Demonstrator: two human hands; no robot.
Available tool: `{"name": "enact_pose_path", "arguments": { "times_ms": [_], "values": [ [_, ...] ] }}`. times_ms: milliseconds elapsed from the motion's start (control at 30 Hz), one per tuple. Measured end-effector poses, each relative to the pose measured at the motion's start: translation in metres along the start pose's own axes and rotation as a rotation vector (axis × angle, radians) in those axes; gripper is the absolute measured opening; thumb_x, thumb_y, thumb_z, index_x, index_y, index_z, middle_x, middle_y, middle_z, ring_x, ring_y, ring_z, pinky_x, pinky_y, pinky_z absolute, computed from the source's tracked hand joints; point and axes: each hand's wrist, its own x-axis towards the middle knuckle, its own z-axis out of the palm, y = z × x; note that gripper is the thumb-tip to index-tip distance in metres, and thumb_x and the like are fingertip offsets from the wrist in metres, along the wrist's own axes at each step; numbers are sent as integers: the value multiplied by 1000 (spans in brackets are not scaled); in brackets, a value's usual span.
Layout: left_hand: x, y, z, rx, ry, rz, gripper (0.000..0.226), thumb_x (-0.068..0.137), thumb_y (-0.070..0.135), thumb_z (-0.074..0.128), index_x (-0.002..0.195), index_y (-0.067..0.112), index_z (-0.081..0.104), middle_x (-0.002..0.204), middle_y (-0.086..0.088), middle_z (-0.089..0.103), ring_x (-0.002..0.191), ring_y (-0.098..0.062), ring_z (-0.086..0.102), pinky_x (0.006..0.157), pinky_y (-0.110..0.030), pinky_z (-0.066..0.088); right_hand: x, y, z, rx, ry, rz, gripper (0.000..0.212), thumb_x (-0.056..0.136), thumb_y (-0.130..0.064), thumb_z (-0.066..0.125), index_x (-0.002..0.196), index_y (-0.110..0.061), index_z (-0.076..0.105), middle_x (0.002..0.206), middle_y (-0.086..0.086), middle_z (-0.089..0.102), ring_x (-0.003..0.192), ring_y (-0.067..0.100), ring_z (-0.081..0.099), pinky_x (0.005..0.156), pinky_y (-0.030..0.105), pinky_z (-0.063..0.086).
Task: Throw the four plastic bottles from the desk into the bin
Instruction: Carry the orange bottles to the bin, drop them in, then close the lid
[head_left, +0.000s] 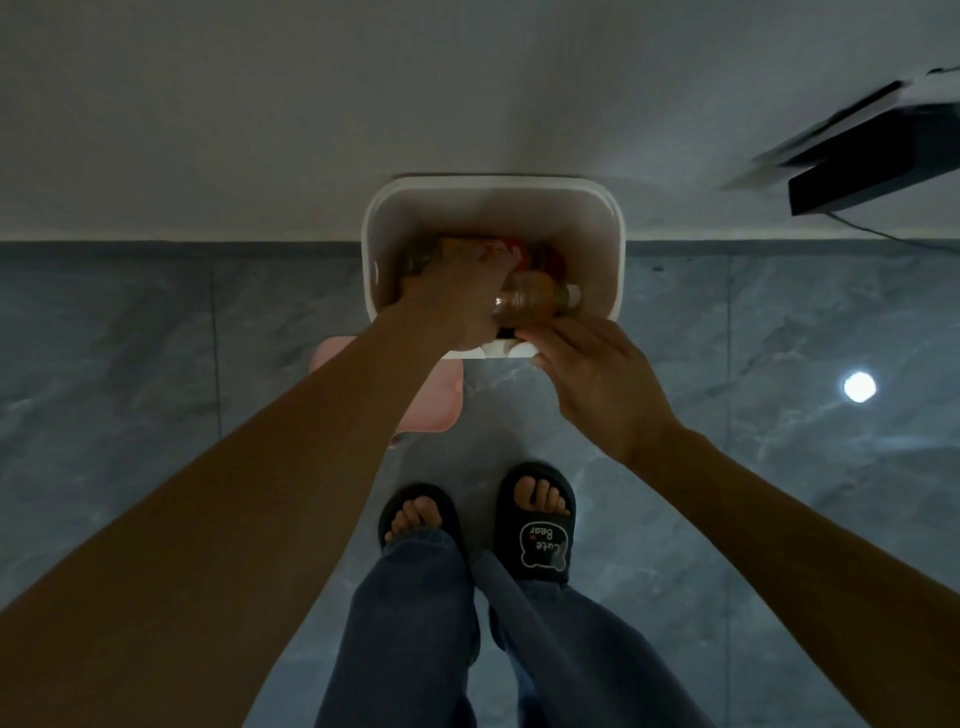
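A white bin (613, 244) stands on the floor against the wall, straight ahead of my feet. My left hand (457, 301) reaches down into it and grips the base of a brownish plastic bottle (530, 300) that lies sideways with its white cap to the right. Beneath that hand are more bottles or wrappers with red and orange labels (519, 247), blurred in the dim light. My right hand (597, 374) hovers at the bin's front rim, fingertips close under the brown bottle, next to something dark (506, 332). I cannot tell whether it holds anything.
A pink object (436, 400) lies on the grey tiled floor left of the bin, partly under my left arm. A dark desk edge (857, 176) with a cable juts in at upper right. My feet in black slippers (540, 525) stand just short of the bin.
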Motion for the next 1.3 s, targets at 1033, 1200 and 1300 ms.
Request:
{"name": "enact_pose_path", "arguments": {
  "times_ms": [1033,1200,1300],
  "values": [
    [-149,-139,203,-13,140,-330,18,82,5,67,99,10,67,102,-12,63,99,-34,56,78,-45,51,36,-123,195,-74,-554,61,40,95,-19,56,134,-16,48,129,8,54,114,29,56,74,39,52],
    [-153,-137,199,-5,176,-315,18,79,1,66,92,12,66,93,-9,63,89,-32,59,68,-41,49,35,-114,195,-80,-587,51,34,95,-11,51,129,-16,55,126,8,58,111,29,59,71,37,47],
    [-166,-127,181,-2,182,-273,22,72,-7,66,87,9,64,85,-11,63,80,-34,59,62,-40,48,27,-113,178,-36,-575,25,37,92,-11,56,128,-19,58,122,6,60,108,29,61,74,38,52]
  ]
}}
